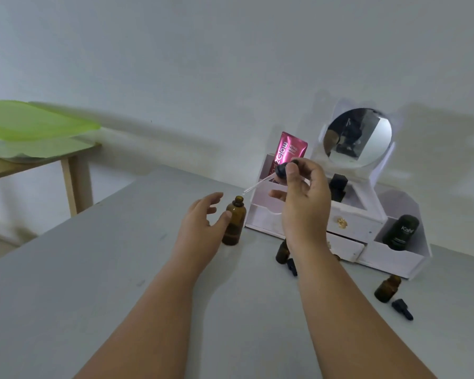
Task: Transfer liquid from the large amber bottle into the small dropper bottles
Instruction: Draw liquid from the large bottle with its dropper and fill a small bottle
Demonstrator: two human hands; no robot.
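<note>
The large amber bottle (234,221) stands open and upright on the grey table. My left hand (203,222) is beside it with fingers apart, the thumb touching its side. My right hand (301,198) pinches a dropper (268,179) by its black bulb, and the glass tip hangs just above the bottle's mouth. One small amber bottle (282,252) stands partly hidden behind my right wrist, with a black cap (292,266) next to it. Another small amber bottle (387,288) stands open at the right, with a black dropper cap (402,309) lying near it.
A white vanity organiser (348,228) with a round mirror, drawers, a pink sachet (288,151) and dark bottles stands at the back right against the wall. A wooden side table with a green lid (36,121) stands at the far left.
</note>
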